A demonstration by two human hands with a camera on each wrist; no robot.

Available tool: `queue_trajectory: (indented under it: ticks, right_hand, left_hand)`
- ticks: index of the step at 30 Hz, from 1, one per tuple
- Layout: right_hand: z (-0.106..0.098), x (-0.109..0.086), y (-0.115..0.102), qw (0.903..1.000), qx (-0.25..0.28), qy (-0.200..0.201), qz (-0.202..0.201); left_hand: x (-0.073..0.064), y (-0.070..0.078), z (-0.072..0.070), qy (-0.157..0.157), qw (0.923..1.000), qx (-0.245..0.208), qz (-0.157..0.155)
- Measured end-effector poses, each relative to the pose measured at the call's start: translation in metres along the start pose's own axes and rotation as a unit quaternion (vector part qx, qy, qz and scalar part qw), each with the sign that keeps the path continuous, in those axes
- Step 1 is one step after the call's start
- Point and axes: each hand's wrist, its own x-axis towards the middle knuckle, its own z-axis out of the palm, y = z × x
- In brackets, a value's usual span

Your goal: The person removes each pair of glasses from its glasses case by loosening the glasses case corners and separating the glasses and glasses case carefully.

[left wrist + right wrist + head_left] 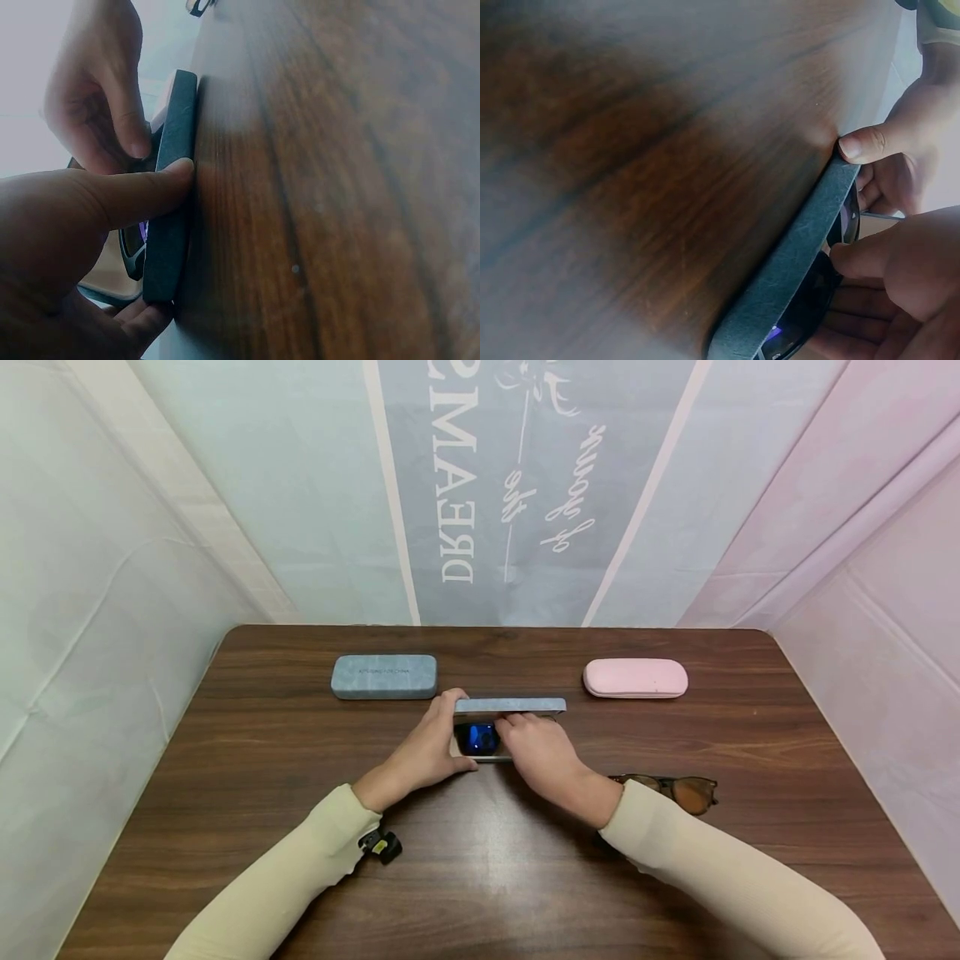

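Observation:
A blue-grey glasses case (510, 704) stands with its lid raised near the middle of the table. My left hand (417, 750) grips its left end, the thumb on the front wall (166, 255) and the other fingers behind. Dark sunglasses (478, 738) with blue reflections lie in the case, partly above its front edge in the right wrist view. My right hand (543, 758) reaches into the case and pinches the sunglasses (810, 304) near the middle of the frame, thumb in front and fingers curled behind. That hand hides their right part in the head view.
Behind and to the left lies a closed blue glasses case (384, 677); a closed pink one (635, 678) is at the back right. Brown-lensed sunglasses (693, 793) sit on the wooden table (300, 827), partly hidden by the right forearm. A patterned cloth (300, 485) hangs behind the table.

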Motion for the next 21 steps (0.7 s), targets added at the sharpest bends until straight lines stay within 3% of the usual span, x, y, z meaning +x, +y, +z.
queue_trajectory:
  ticks: [21]
  right_hand:
    - [-0.0029,0.0022,-0.0002,0.9997,0.008,0.025,0.000]
  left_hand:
    - [0.0012,-0.0026,0.0003,-0.003,1.0000,0.000,-0.002]
